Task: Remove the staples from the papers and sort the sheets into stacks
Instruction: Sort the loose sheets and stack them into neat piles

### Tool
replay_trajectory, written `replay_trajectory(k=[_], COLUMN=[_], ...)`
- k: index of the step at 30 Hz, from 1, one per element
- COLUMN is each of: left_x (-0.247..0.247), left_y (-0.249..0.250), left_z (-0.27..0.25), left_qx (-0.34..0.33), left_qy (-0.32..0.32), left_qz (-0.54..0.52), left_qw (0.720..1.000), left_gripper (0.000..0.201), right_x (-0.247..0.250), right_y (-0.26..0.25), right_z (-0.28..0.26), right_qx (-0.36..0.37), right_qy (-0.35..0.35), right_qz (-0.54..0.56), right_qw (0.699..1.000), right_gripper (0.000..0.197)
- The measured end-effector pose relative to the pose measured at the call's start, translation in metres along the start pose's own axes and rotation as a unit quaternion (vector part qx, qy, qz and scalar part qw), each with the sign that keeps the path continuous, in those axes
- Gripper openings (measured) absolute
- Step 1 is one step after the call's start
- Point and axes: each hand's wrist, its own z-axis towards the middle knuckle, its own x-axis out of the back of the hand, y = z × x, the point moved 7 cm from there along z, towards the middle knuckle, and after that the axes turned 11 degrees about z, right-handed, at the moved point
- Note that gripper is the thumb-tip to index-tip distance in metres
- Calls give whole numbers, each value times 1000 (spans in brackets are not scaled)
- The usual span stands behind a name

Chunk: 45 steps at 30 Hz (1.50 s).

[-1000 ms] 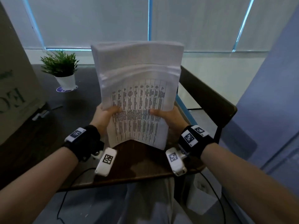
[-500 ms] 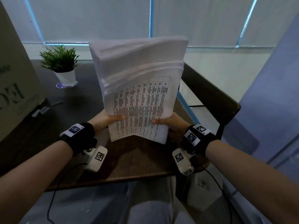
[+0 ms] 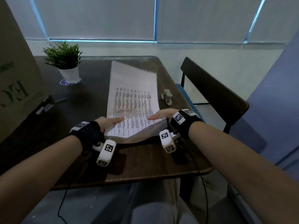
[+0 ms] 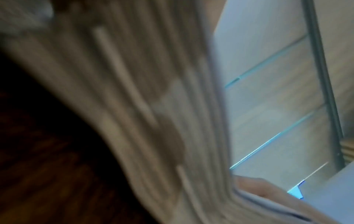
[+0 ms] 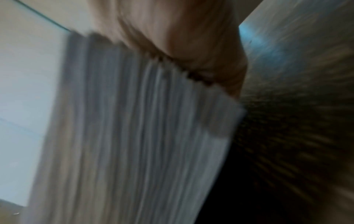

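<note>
A thick stack of printed papers (image 3: 134,104) lies along the dark wooden table (image 3: 145,164), its far end down and its near end still lifted. My left hand (image 3: 110,122) grips the near left corner with the thumb on top. My right hand (image 3: 161,115) grips the near right corner the same way. Both wrist views are blurred: the stack's layered edge (image 4: 153,106) fills the left wrist view, and the stack's edge (image 5: 134,136) runs under my right hand's fingers (image 5: 182,37). A small grey staple remover (image 3: 167,96) stands on the table just right of the stack.
A potted green plant (image 3: 63,60) stands at the table's back left. A large cardboard box (image 3: 14,81) occupies the left side, with a pen-like object (image 3: 50,105) beside it. A dark chair (image 3: 212,94) stands to the right of the table.
The stack was held upright in front of me; both hands have tipped it forward and lowered it onto the table. The staple remover, hidden before, now shows.
</note>
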Motion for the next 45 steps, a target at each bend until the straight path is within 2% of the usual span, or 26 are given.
replay_trajectory(k=[1, 3, 4, 6, 8, 9, 12, 13, 14, 15, 16, 17, 18, 19, 20, 21, 23, 26, 29, 31, 33, 36, 38, 40, 42, 45], left_x=[1, 1, -3, -5, -3, -2, 3, 9, 18, 26, 26, 21, 12, 2, -5, -8, -2, 10, 24, 32, 43, 55, 57, 63, 60, 52], left_y=[8, 14, 17, 16, 18, 19, 28, 36, 51, 72, 98, 123, 146, 163, 175, 184, 195, 189, 175, 155, 129, 77, 52, 41, 43, 50], left_z=[-11, -19, -22, -19, -25, -25, -34, -37, -43, -49, -59, -66, -72, -72, -69, -64, -52, -36, -17, 2, 25, 53, 70, 82, 69, 47], left_qx=[-10, -28, -32, -31, -30, -29, -33, -44, -68, -120, -205, -301, -379, -414, -417, -400, -370, -369, -339, -282, -209, -54, -8, 21, 18, 15], left_qy=[23, 61, 57, 58, 66, 63, 42, 69, 123, 182, 226, 232, 210, 176, 146, 124, 93, 53, 42, 32, 46, 52, 29, 37, 52, 62], left_qz=[-2, 10, 9, -5, 9, 42, 168, 227, 307, 381, 431, 451, 464, 482, 507, 523, 503, 440, 337, 301, 285, 259, 189, 124, 84, 34], left_qw=[1000, 998, 998, 998, 997, 997, 984, 970, 941, 898, 849, 808, 773, 752, 740, 742, 775, 817, 877, 910, 935, 963, 982, 991, 995, 997], left_gripper=[83, 49, 38, 33, 33, 37, 62, 74, 88, 97, 100, 99, 97, 95, 93, 88, 68, 41, 30, 27, 31, 42, 44, 61, 48, 22], right_x=[1, 14, 20, 15, 8, 10, 25, 28, 32, 33, 33, 31, 29, 25, 21, 18, 17, 22, 29, 39, 60, 98, 115, 126, 131, 128], right_y=[-2, 0, 5, 8, 8, 7, -20, -35, -51, -68, -86, -100, -114, -126, -137, -149, -167, -186, -206, -213, -209, -182, -154, -128, -112, -103], right_z=[8, 26, 31, 17, 1, -4, -20, -28, -34, -45, -54, -61, -66, -71, -74, -76, -74, -63, -51, -39, -16, 28, 57, 83, 97, 91], right_qx=[1, 16, 11, 11, 4, -5, 30, 50, 72, 91, 113, 123, 134, 143, 158, 176, 199, 208, 263, 293, 284, 210, 160, 127, 107, 142], right_qy=[-18, -12, 2, -2, -16, 1, 96, 114, 135, 153, 167, 173, 174, 179, 187, 193, 189, 169, 161, 160, 173, 228, 239, 243, 260, 284], right_qz=[-10, 3, 9, 64, 56, 10, -145, -191, -256, -326, -382, -428, -474, -520, -557, -582, -604, -605, -532, -452, -390, -403, -418, -425, -425, -429], right_qw=[1000, 1000, 1000, 998, 998, 1000, 984, 974, 955, 929, 902, 878, 853, 823, 794, 770, 748, 750, 788, 827, 859, 861, 861, 863, 860, 845], right_gripper=[57, 88, 93, 69, 38, 33, 38, 41, 44, 45, 45, 46, 48, 51, 53, 53, 51, 52, 48, 48, 54, 58, 55, 53, 46, 34])
